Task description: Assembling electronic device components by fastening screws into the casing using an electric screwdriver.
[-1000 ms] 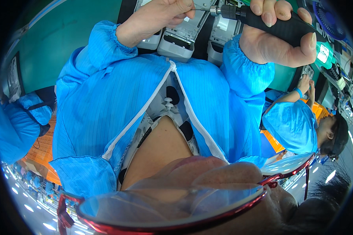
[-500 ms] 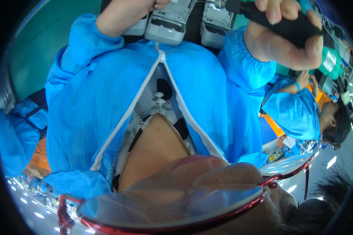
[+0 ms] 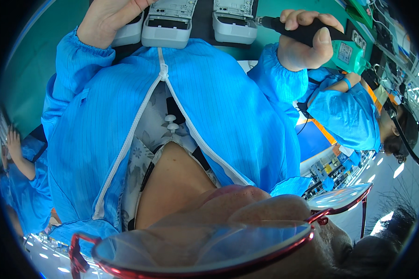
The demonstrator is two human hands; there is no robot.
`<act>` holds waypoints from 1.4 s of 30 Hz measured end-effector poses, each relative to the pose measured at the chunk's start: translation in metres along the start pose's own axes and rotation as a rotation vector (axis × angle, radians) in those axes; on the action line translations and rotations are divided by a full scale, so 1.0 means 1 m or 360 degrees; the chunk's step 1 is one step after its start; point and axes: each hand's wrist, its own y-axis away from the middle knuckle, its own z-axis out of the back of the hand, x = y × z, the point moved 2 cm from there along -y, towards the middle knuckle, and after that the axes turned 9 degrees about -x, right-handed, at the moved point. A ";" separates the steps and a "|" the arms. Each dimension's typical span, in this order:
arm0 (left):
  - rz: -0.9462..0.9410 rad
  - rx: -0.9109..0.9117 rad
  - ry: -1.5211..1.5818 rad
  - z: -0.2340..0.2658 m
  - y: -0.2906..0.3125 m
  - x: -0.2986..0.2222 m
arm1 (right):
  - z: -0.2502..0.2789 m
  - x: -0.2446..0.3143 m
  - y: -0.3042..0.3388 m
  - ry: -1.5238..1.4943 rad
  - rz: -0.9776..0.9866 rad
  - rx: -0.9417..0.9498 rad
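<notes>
My right hand (image 3: 307,39) is closed around the black grip of an electric screwdriver (image 3: 347,52), whose rear body is green. Its metal nose points left and reaches the side of a grey plastic device housing (image 3: 235,33); whether the tip touches a screw cannot be seen. At the upper left, my left hand (image 3: 108,22) hangs over another grey housing (image 3: 128,35), its fingers mostly cut off by the top edge. Between the hands sits a third grey housing (image 3: 166,33), its inner parts exposed.
The housings lie on a black mat (image 3: 202,35) over a green work surface (image 3: 37,69). Cables and equipment (image 3: 386,42) crowd the far right. One co-worker in blue (image 3: 344,109) sits at the right, another co-worker (image 3: 25,181) at the left.
The whole view has shifted, so the housings appear further left. My right hand appears lower and left with the screwdriver, showing more of its green body. My left hand has moved left in view.
</notes>
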 end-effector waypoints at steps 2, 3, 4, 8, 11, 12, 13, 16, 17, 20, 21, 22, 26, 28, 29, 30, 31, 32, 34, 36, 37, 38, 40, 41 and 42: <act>-0.0022 0.0069 0.0007 -0.003 0.000 0.000 | 0.003 -0.009 -0.001 -0.0062 -0.0066 0.0047; -0.0011 0.0010 -0.0034 -0.003 0.001 -0.001 | 0.005 -0.013 -0.001 -0.0070 -0.0069 0.0048; 0.0000 -0.0048 -0.0076 -0.005 0.001 -0.002 | 0.004 -0.016 -0.002 -0.0072 -0.0074 0.0047; -0.0037 -0.0145 -0.0095 -0.010 -0.002 -0.006 | 0.004 -0.022 -0.010 -0.0033 -0.0024 0.0061; -0.0025 -0.0239 -0.0078 -0.007 -0.005 -0.008 | 0.004 -0.025 -0.014 -0.0027 -0.0048 0.0055; -0.0010 -0.0242 -0.0046 -0.003 -0.006 -0.008 | 0.003 -0.026 -0.015 -0.0023 -0.0060 0.0050; 0.0003 -0.0246 -0.0012 0.000 -0.006 -0.008 | 0.001 -0.026 -0.016 -0.0024 -0.0070 0.0054; 0.0009 -0.0192 0.0004 0.009 -0.003 -0.011 | -0.003 -0.031 -0.012 -0.0017 -0.0067 0.0064; 0.0009 -0.0197 0.0010 0.010 -0.002 -0.010 | -0.003 -0.032 -0.013 -0.0033 -0.0098 0.0094; 0.0020 -0.0138 0.0047 0.009 -0.003 -0.008 | -0.002 -0.036 -0.013 -0.0024 -0.0118 0.0233; 0.0023 -0.0144 0.0018 0.008 -0.003 -0.008 | -0.004 -0.037 -0.013 0.0000 -0.0100 0.0341; 0.0023 -0.0161 -0.0014 0.008 -0.001 -0.009 | -0.010 -0.033 -0.013 -0.0006 -0.0109 0.0339; 0.0000 -0.0193 -0.0014 0.007 0.010 -0.015 | -0.049 -0.050 -0.003 -0.1315 -0.0728 -0.0486; 0.0063 -0.0177 0.0028 0.006 0.010 -0.012 | -0.002 -0.051 -0.027 -0.0102 -0.0542 -0.0134; 0.0094 -0.0151 0.0048 0.009 0.011 -0.011 | -0.020 -0.045 -0.021 -0.0077 -0.0508 -0.0049; 0.0120 -0.0126 0.0067 0.014 0.012 -0.006 | -0.037 -0.033 -0.013 -0.0054 -0.0472 0.0037; 0.0165 -0.0141 0.0043 0.017 0.007 -0.001 | -0.038 -0.030 -0.010 -0.0032 -0.0406 0.0189; 0.0177 -0.0093 0.0022 0.019 0.006 0.004 | -0.044 -0.023 -0.008 -0.0003 -0.0431 0.0274; 0.0184 -0.0084 0.0031 0.022 0.007 0.007 | -0.050 -0.018 -0.010 0.0368 -0.0382 0.0317; 0.0196 -0.0083 0.0031 0.028 0.013 0.013 | -0.054 -0.020 -0.018 0.0235 -0.0439 0.0344; 0.0236 -0.0050 0.0030 0.027 0.015 0.015 | -0.061 -0.019 -0.020 -0.0169 -0.0565 0.0315; 0.0228 -0.0052 0.0030 0.027 0.015 0.015 | -0.069 -0.017 -0.024 -0.0368 -0.0613 0.0316; 0.0252 0.0022 0.0005 0.026 0.016 0.017 | -0.085 -0.019 -0.034 -0.0610 -0.0510 0.0337; 0.0214 0.0028 -0.0021 0.025 0.017 0.018 | -0.099 -0.019 -0.037 -0.0792 -0.0531 0.0302; 0.0219 0.0037 -0.0017 0.023 0.018 0.019 | -0.110 -0.018 -0.040 -0.0637 -0.0538 0.0218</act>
